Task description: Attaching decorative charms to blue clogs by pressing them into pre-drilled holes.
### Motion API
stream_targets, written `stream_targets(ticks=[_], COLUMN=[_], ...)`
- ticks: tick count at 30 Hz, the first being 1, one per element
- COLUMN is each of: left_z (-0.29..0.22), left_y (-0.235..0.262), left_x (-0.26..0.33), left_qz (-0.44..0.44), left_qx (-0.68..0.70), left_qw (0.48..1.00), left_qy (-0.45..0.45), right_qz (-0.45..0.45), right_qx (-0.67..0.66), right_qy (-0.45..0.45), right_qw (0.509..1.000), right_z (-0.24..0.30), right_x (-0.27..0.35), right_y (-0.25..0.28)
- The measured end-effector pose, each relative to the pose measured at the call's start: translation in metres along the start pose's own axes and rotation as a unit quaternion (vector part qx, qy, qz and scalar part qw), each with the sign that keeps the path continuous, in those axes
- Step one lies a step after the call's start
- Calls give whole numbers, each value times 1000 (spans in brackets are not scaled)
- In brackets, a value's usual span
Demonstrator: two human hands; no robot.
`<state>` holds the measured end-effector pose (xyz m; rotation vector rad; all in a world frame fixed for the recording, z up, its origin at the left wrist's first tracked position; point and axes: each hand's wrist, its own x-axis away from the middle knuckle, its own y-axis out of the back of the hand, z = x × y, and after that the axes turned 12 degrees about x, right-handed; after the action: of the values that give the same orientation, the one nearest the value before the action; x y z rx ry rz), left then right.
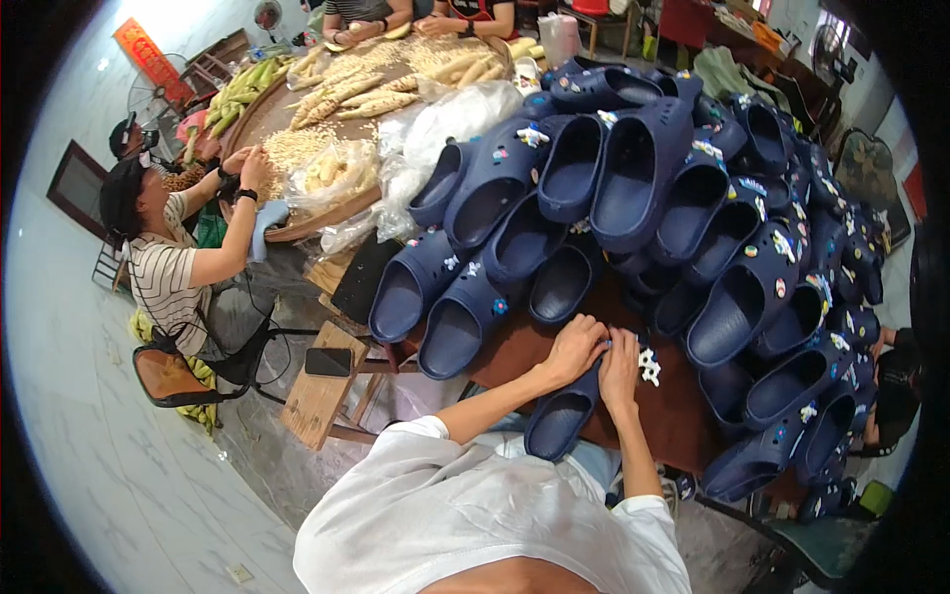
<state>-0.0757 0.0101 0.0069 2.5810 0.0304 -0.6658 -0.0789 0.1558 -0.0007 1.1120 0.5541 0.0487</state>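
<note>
A navy blue clog (560, 424) lies in front of me at the near edge of the brown table, its heel toward me. My left hand (579, 348) is closed on the clog's toe part from the left. My right hand (620, 368) grips the same part from the right, its fingertips close to the left ones. Whether a small piece is between the fingers is hidden. Just right of my right hand lies a small group of white and black charms (649, 366). Another navy clog (565, 284) stands just beyond my hands, open end toward me.
Piled navy clogs with colourful charms (757, 297) cover the table's right and far side. A wooden stool (315, 401) at left bears a black phone (329, 362). Beyond is a round tray (259, 124) of corn, with people around it; one wears a striped shirt (163, 287).
</note>
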Motion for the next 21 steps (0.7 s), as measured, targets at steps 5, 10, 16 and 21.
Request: stream_targets(ticks=[5, 10, 16, 21], left_z=[10, 10, 5, 8], left_y=[2, 3, -1, -9], left_x=[-7, -4, -4, -17], left_qz=[27, 12, 20, 77], left_qx=[39, 159, 150, 105], left_qw=[999, 987, 988, 991], left_qy=[-24, -5, 4, -9], right_qz=[28, 9, 3, 30], right_qx=[-30, -59, -102, -210], right_qy=[-15, -50, -76, -92], right_qw=[999, 997, 992, 973], right_z=[-9, -6, -2, 34], right_x=[2, 4, 27, 83], right_y=[-8, -9, 8, 51])
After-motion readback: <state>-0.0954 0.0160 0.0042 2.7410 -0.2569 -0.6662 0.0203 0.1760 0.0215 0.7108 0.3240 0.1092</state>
